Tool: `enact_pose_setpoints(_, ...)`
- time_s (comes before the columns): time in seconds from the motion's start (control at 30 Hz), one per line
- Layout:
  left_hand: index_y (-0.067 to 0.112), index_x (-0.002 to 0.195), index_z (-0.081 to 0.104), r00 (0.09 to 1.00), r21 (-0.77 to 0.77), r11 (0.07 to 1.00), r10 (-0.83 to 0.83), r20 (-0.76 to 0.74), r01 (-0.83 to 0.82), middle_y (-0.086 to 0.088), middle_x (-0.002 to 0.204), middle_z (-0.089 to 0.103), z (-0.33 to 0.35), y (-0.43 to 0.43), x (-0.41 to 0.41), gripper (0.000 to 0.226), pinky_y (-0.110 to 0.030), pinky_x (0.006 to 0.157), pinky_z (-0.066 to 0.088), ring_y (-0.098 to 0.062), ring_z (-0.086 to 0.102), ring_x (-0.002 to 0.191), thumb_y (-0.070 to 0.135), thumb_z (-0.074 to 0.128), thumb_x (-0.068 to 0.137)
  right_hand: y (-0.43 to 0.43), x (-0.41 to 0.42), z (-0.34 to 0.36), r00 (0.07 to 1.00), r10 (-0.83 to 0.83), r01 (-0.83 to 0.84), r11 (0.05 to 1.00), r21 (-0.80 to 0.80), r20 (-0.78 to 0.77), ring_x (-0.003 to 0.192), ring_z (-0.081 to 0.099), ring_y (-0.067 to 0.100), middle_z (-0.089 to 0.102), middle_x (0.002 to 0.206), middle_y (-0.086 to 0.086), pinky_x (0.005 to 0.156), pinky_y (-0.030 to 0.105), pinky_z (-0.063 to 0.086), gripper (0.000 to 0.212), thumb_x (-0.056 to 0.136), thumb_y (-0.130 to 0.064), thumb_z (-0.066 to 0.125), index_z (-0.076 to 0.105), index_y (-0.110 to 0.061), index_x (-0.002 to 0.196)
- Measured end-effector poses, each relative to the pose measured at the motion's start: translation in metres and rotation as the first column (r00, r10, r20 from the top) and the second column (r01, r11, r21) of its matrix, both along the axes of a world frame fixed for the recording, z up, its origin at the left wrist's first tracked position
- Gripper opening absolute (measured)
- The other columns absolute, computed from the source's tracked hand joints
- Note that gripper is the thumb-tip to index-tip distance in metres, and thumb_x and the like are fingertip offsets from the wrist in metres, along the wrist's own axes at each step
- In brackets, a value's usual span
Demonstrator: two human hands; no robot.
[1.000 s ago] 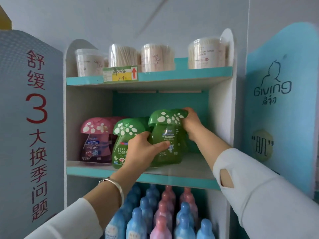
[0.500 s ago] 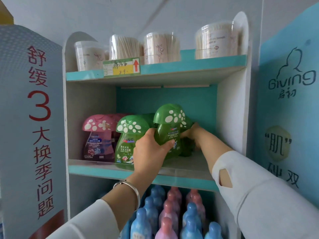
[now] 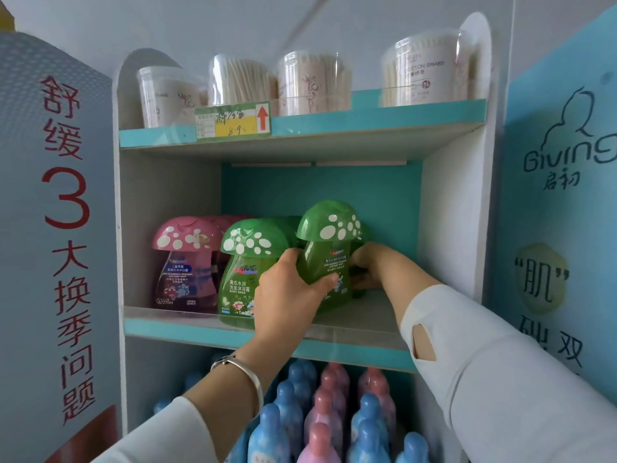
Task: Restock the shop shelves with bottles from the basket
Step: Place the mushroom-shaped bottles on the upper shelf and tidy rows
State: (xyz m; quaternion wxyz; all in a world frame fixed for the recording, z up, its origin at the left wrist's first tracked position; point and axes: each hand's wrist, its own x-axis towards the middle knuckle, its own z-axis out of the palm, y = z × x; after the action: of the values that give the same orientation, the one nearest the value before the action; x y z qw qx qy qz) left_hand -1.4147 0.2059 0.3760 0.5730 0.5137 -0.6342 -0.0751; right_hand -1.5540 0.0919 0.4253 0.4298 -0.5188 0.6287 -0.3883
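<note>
The middle shelf (image 3: 374, 317) has a blue front edge and a white side wall (image 3: 447, 228) on the right. Between that wall and the bottles there is bare shelf board, so there is room to move there. There is also open room above the caps, up to the top shelf (image 3: 367, 118).

The green mushroom bottle (image 3: 329, 228) is about upright over this shelf, just right of another green bottle (image 3: 247, 272) and a pink bottle (image 3: 187, 262). The left hand (image 3: 287, 292) grips its body, fingers (image 3: 292, 257) curled round the left side and thumb across the front. The right hand (image 3: 374, 262) touches its right side. Those fingers go behind the bottle, so I cannot tell how they lie.
</note>
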Motion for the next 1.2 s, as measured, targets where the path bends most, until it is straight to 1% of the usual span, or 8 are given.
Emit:
enact_pose_setpoints(0.3,0.021,0.104,0.056,0.998,0.052,0.999,0.013,0.062,-0.016,0.003,0.094,0.065,0.0,0.002,0.0,0.042,-0.037,0.079,0.053,-0.022,0.062,0.089,0.044,0.073,0.073,0.018,0.01,-0.005,0.985,0.018,-0.03,0.997,-0.065,-0.174,0.066,0.057,0.024,0.058,0.078,0.013,0.087,0.042,0.052,0.016,0.096,-0.01,0.05,0.051,-0.004,0.081)
enact_pose_setpoints(0.43,0.02,0.102,0.056,0.996,0.077,0.997,0.017,0.083,-0.024,0.002,0.092,0.064,0.001,0.003,0.001,0.041,-0.035,0.076,0.052,-0.022,0.061,0.086,0.044,0.072,0.073,0.03,0.013,-0.001,0.966,0.048,-0.09,0.984,-0.154,-0.252,0.103,0.061,0.033,0.061,0.112,0.019,0.098,0.044,0.047,0.017,0.096,-0.01,0.05,0.056,0.001,0.107)
enact_pose_setpoints(0.53,0.019,0.102,0.057,0.996,0.097,0.995,0.022,0.085,-0.031,0.001,0.091,0.065,0.002,0.003,0.0,0.041,-0.038,0.077,0.053,-0.022,0.062,0.086,0.044,0.072,0.073,0.041,0.014,0.001,0.94,0.013,-0.101,0.965,-0.241,-0.341,0.111,0.059,0.034,0.057,0.126,0.02,0.097,0.044,0.048,0.025,0.097,-0.014,0.047,0.056,-0.002,0.116)
enact_pose_setpoints(0.67,0.017,0.098,0.058,0.999,0.117,0.993,-0.008,0.045,0.003,-0.001,0.09,0.065,0.007,0.004,-0.003,0.037,-0.039,0.078,0.054,-0.022,0.062,0.084,0.04,0.074,0.073,0.06,0.005,0.005,0.819,-0.199,-0.033,0.92,-0.39,-0.539,0.091,0.055,0.027,0.059,0.109,0.014,0.076,0.031,0.047,0.016,0.094,-0.012,0.043,0.055,-0.01,0.103)
enact_pose_setpoints(0.87,0.013,0.099,0.058,0.996,0.176,0.981,-0.065,-0.067,0.076,-0.004,0.096,0.065,0.015,0.001,-0.009,0.037,-0.042,0.086,0.052,-0.025,0.062,0.092,0.031,0.077,0.072,0.085,-0.001,0.001,0.992,0.106,-0.119,0.96,-0.254,-0.066,0.077,0.062,0.026,0.061,0.084,0.014,0.073,0.04,0.055,0.025,0.085,0.009,0.037,0.057,-0.005,0.095)
enact_pose_setpoints(0.93,0.012,0.101,0.058,0.995,0.182,0.981,-0.055,-0.078,0.068,-0.005,0.097,0.064,0.016,-0.001,-0.011,0.039,-0.042,0.087,0.052,-0.026,0.062,0.093,0.03,0.077,0.072,0.092,-0.006,0.002,0.988,0.141,-0.123,0.967,-0.223,0.068,0.082,0.062,0.027,0.061,0.088,0.014,0.087,0.048,0.052,0.02,0.086,0.008,0.041,0.056,-0.004,0.093)
enact_pose_setpoints(1.07,0.013,0.099,0.057,0.997,0.16,0.987,-0.02,-0.071,0.031,-0.002,0.091,0.063,0.016,-0.002,-0.018,0.037,-0.035,0.077,0.051,-0.023,0.06,0.086,0.031,0.077,0.072,0.103,-0.005,0.002,0.97,0.233,-0.223,0.966,-0.13,0.067,0.116,0.051,0.034,0.055,0.122,0.012,0.094,0.066,0.037,0.03,0.087,-0.006,0.057,0.055,-0.007,0.118)
enact_pose_setpoints(1.2,0.014,0.106,0.056,0.995,0.154,0.983,-0.093,-0.035,0.098,0.0,0.093,0.061,0.017,0.003,-0.022,0.039,-0.032,0.079,0.048,-0.021,0.058,0.086,0.026,0.076,0.074,0.103,0.0,0.003,0.939,0.306,-0.277,0.944,-0.179,0.156,0.113,0.055,0.038,0.056,0.127,0.014,0.083,0.061,0.045,0.049,0.081,-0.019,0.073,0.053,-0.009,0.124)
